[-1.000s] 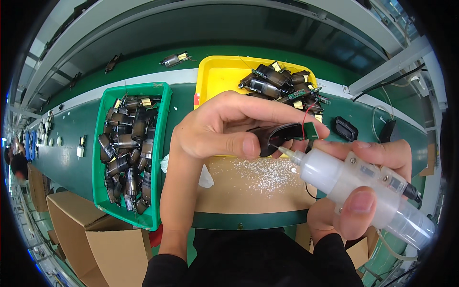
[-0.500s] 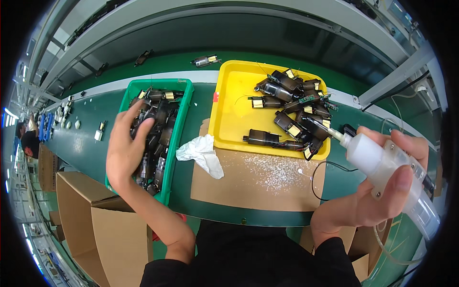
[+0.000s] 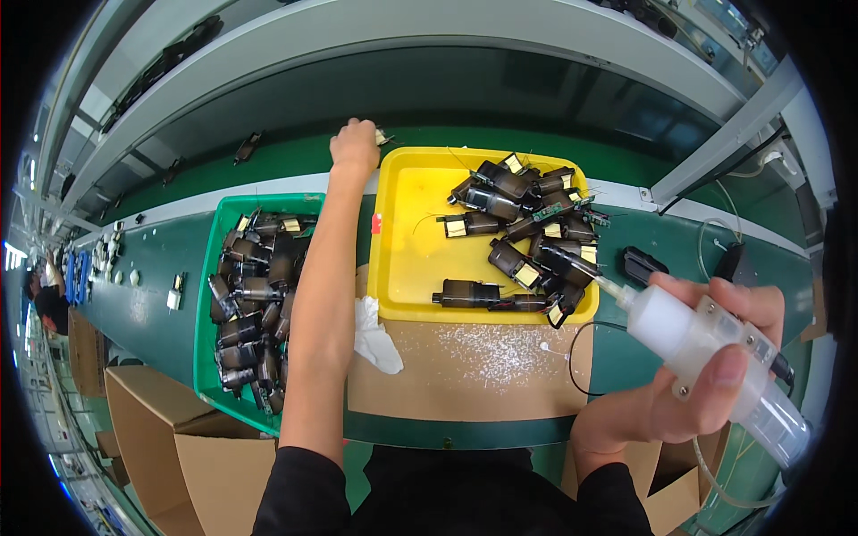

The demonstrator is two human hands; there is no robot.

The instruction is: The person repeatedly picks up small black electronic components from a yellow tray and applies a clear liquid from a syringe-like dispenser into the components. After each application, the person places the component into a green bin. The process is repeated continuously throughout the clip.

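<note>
My left hand (image 3: pixel 356 146) reaches past the trays to the green strip at the back. Its fingers are closed around a dark cylindrical assembly, and only a pale yellowish end (image 3: pixel 382 137) shows beside them. In my right hand (image 3: pixel 715 366) is a white and clear dispensing syringe (image 3: pixel 661 320), tilted with its nozzle toward the yellow tray's right edge. Several brown translucent assemblies with yellow pads and thin wires (image 3: pixel 509 259) lie in the yellow tray (image 3: pixel 407 237). The green bin (image 3: pixel 206 330), partly behind my left forearm, is packed with more such assemblies (image 3: pixel 241 330).
A cardboard sheet (image 3: pixel 429 375) with white specks lies before the tray, a crumpled white tissue (image 3: pixel 377 339) at its left. A black cable (image 3: pixel 576 366) loops nearby. Cardboard boxes (image 3: pixel 223 473) stand below left. A metal post (image 3: pixel 724 134) rises at the right.
My left hand has left the green bin and moved forward to the assembly on the back strip, closing on it. The syringe stays in my right hand. The whole view has shifted slightly.
</note>
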